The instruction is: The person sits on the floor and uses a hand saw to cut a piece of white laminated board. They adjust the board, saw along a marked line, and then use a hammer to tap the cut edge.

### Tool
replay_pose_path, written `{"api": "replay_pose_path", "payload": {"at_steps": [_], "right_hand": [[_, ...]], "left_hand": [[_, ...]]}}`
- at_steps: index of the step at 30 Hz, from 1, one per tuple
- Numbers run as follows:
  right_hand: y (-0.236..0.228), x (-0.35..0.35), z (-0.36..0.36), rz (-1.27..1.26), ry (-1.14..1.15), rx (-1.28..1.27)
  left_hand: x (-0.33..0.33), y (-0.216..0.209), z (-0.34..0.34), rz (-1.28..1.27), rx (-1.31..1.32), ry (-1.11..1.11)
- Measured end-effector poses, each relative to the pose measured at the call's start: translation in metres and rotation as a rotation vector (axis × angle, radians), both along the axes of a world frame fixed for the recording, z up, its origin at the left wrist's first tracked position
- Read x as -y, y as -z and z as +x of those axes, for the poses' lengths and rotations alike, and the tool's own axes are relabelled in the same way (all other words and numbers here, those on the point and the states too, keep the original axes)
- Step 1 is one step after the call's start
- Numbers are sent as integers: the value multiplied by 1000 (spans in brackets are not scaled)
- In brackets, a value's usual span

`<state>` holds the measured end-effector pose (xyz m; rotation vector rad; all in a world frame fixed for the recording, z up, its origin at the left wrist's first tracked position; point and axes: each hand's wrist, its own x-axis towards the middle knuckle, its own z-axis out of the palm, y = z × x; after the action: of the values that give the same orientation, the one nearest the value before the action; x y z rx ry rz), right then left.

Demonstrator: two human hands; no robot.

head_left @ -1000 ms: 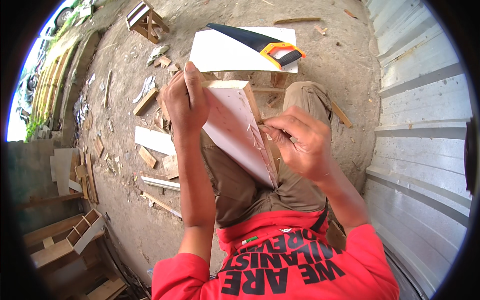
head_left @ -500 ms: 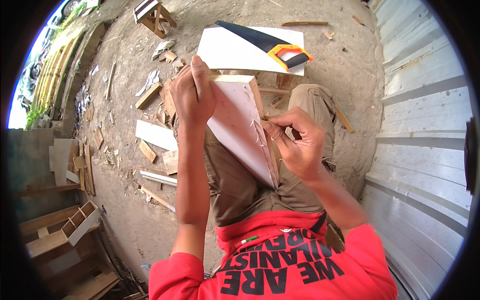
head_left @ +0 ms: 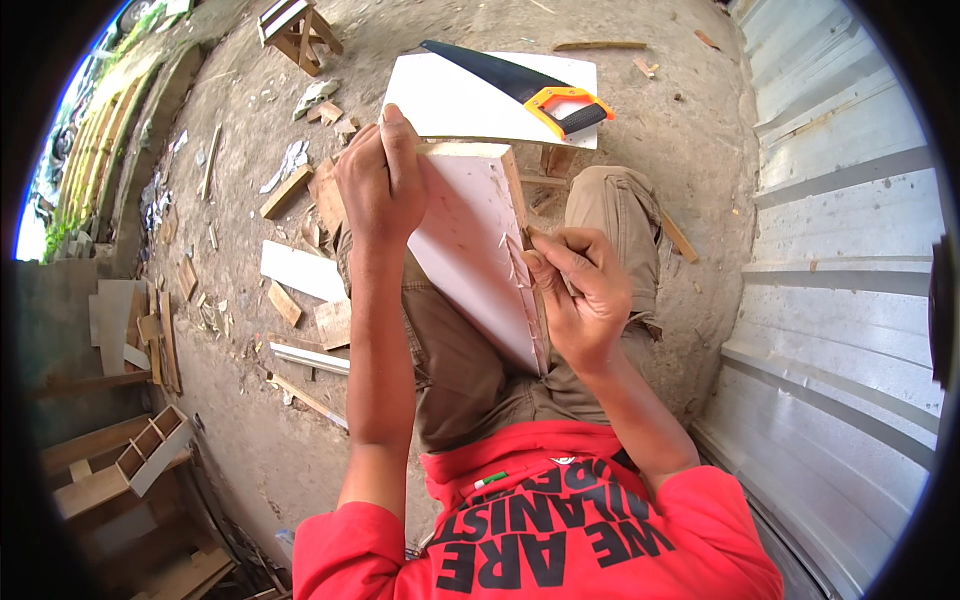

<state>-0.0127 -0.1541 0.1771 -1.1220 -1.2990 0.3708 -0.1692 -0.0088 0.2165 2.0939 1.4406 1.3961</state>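
A white-faced wooden board point(head_left: 465, 235) stands tilted between my legs, its lower end at my lap. My left hand point(head_left: 382, 185) is closed around its upper left edge, thumb pointing up. On the board's right edge, my right hand point(head_left: 582, 290) is pinched, with thumb and index fingertip touching the wood. Whatever sits between those fingertips is too small to make out. Pale curled slivers point(head_left: 508, 250) stick out from the white face along this ragged edge. Beyond the board, a handsaw point(head_left: 510, 82) with an orange and black handle lies on a white panel point(head_left: 440, 105).
Wood offcuts point(head_left: 287, 190) and scraps litter the ground to the left, with a white piece point(head_left: 300, 270) among them. A small wooden stool point(head_left: 300, 35) stands far left. Corrugated metal sheeting point(head_left: 830, 270) runs along the right. A wooden shelf unit point(head_left: 110, 490) is at lower left.
My right hand has drawn in lower and closer against the board's right edge, its fingers more folded. The left hand keeps its grip. The whole view has shifted slightly.
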Motion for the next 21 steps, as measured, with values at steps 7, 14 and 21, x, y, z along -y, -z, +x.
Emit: {"api": "replay_pose_path", "payload": {"at_steps": [7, 14, 21], "right_hand": [[-4, 3, 8, 28, 28, 196], [-3, -1, 6, 46, 68, 230], [-1, -4, -2, 10, 89, 196]], "left_hand": [[0, 0, 1, 16, 39, 34], [-3, 4, 2, 28, 31, 13], [-2, 3, 1, 31, 42, 11]]}}
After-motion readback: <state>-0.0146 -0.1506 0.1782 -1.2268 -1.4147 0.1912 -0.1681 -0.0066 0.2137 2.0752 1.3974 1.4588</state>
